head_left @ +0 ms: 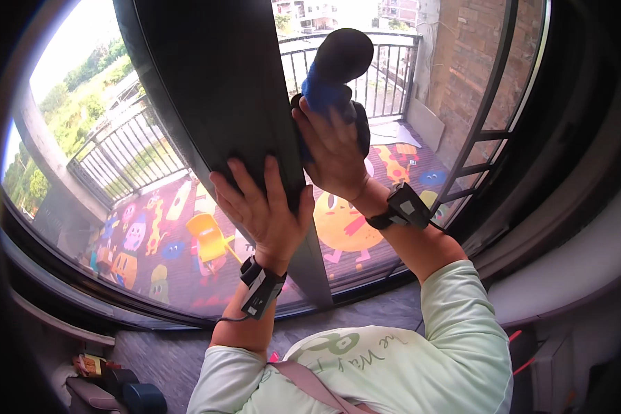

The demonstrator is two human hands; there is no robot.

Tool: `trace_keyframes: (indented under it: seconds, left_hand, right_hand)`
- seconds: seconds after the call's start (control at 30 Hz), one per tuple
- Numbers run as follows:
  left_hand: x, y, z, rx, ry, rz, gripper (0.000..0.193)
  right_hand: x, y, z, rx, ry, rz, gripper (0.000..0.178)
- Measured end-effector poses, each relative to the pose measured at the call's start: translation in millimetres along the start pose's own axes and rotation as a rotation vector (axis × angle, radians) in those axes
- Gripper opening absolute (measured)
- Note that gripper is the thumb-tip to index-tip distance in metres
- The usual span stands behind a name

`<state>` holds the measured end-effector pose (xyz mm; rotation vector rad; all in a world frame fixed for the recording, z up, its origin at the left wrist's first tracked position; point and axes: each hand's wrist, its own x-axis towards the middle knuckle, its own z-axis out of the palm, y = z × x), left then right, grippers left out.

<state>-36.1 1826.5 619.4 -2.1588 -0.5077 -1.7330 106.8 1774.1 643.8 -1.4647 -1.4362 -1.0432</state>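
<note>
My left hand [259, 210] lies flat against the dark door frame [214, 83], fingers stretched out and thumb apart. To its upper right, my right hand [332, 148] reaches around the frame's edge with its fingers on a blue cloth [316, 90]. The cloth is bunched against a black door handle [345, 55] with a rounded end. Part of the cloth and of the handle is hidden behind my fingers. Each wrist wears a small black device on a strap.
Glass panes flank the frame. Beyond them lies a balcony with a colourful cartoon mat [345, 221], a yellow chair [210, 238] and a black railing [131, 138]. A dark-framed open panel [486, 134] stands at the right. Dark items [141, 398] sit at the lower left.
</note>
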Motion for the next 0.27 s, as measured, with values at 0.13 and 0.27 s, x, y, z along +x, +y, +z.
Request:
trace_keyframes:
  seconds: [0.13,0.27]
  left_hand:
    - [-1.7,-5.1,-7.2,0.003,-0.032,0.018,0.068]
    - [0.5,-3.5,-3.1,-0.029,0.013,0.052,0.072]
  right_hand:
    - [0.6,19.2,-14.9,-0.254,-0.030,-0.175,0.057]
    - [-5.7,55.3,-36.3,-0.272,-0.013,-0.060,0.068]
